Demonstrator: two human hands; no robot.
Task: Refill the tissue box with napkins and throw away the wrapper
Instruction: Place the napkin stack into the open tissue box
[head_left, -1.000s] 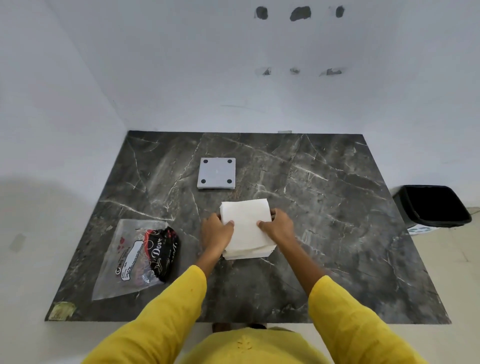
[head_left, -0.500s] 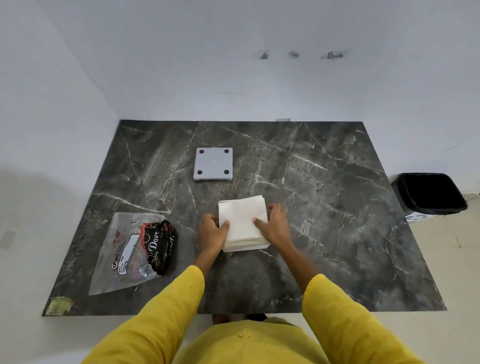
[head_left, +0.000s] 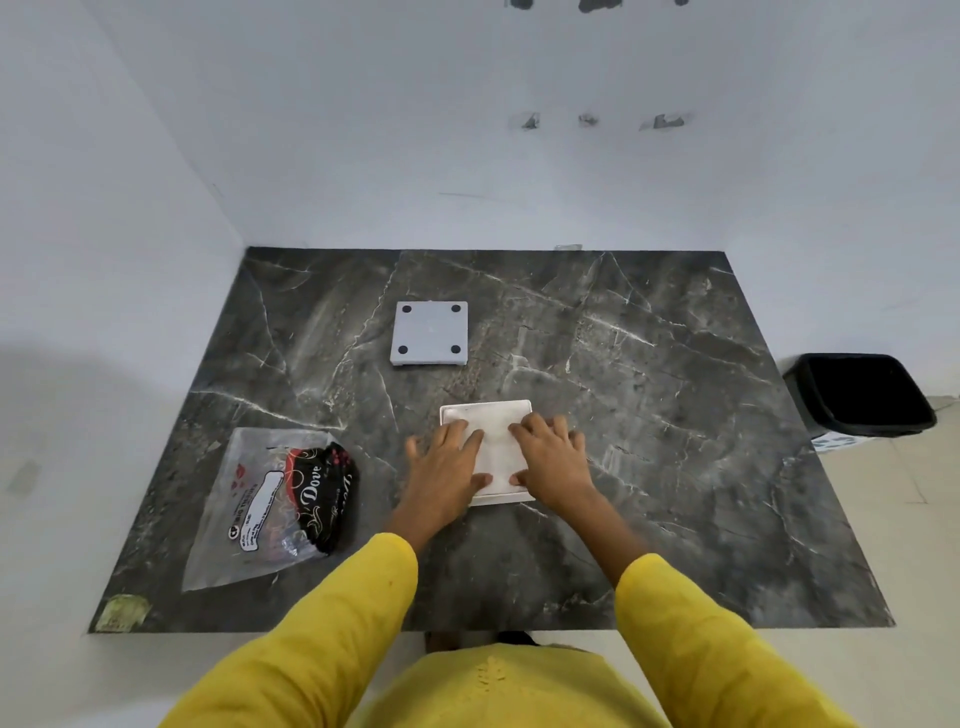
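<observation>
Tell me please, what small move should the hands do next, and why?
Probably lift off the napkins and fetch the base. Both hands, left and right, press flat on the napkins, already sunk in the box, while its base lies apart behind.

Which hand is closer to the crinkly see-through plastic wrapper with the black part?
The left hand. It presses flat on the white napkin stack, just right of the clear plastic wrapper. The right hand lies on the stack's far side, farther away.
</observation>
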